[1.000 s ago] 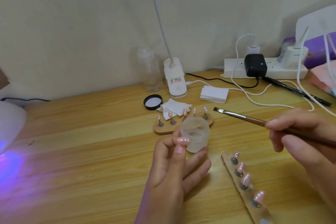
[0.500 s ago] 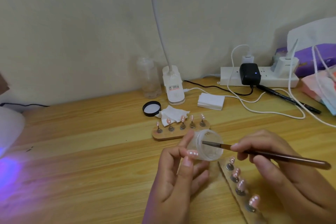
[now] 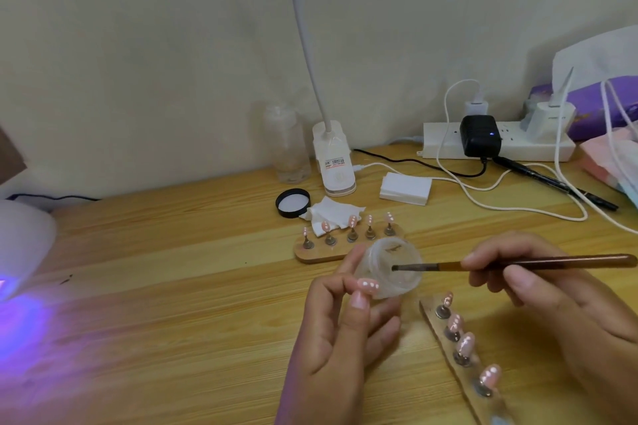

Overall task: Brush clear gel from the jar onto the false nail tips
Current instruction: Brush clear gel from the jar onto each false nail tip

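While loading gel, grips tilted jar (image 3: 379, 259) in curled left hand (image 3: 341, 338), pinches brush (image 3: 569, 259) in right hand (image 3: 559, 307), bristles inside jar mouth. Judged next: steady lift-out, across to nail tips (image 3: 464, 343) on strip (image 3: 464, 377) just beside

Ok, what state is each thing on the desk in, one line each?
jar: open, tilted, held by left hand.
brush: pinched by right hand, bristles inside jar.
black lid: off, lying on the desk.
nail lamp: lit, violet glow.
black adapter: plugged in, blue light on.
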Action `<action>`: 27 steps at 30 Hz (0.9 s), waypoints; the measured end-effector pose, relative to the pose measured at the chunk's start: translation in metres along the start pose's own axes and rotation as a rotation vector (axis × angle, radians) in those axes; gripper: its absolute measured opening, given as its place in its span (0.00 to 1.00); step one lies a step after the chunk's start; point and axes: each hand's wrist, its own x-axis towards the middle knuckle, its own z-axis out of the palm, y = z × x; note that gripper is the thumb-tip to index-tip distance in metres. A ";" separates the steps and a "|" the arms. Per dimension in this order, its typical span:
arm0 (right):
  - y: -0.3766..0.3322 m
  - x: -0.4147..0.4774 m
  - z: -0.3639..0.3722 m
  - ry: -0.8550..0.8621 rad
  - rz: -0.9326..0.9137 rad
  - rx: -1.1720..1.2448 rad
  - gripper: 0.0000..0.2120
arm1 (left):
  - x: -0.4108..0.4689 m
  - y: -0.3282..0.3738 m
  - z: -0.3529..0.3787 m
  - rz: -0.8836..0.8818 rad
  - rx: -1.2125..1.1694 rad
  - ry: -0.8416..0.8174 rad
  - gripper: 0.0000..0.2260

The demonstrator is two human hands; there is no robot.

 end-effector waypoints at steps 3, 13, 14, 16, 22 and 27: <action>-0.001 -0.004 -0.013 0.014 0.069 0.112 0.13 | 0.000 -0.001 -0.001 -0.028 -0.069 0.047 0.08; -0.008 -0.008 -0.013 0.020 0.227 0.262 0.13 | 0.000 -0.002 -0.003 -0.032 -0.052 0.029 0.06; -0.010 -0.009 -0.013 0.022 0.241 0.282 0.12 | 0.000 -0.003 -0.004 -0.033 -0.060 0.031 0.06; -0.012 -0.008 -0.014 0.063 0.290 0.303 0.11 | 0.001 -0.003 -0.006 -0.039 -0.075 0.037 0.06; -0.015 -0.002 -0.017 0.131 0.402 0.453 0.09 | 0.000 -0.003 -0.006 -0.021 -0.020 0.052 0.05; -0.018 0.000 -0.016 0.166 0.428 0.510 0.08 | -0.002 -0.002 -0.005 0.028 0.190 0.087 0.05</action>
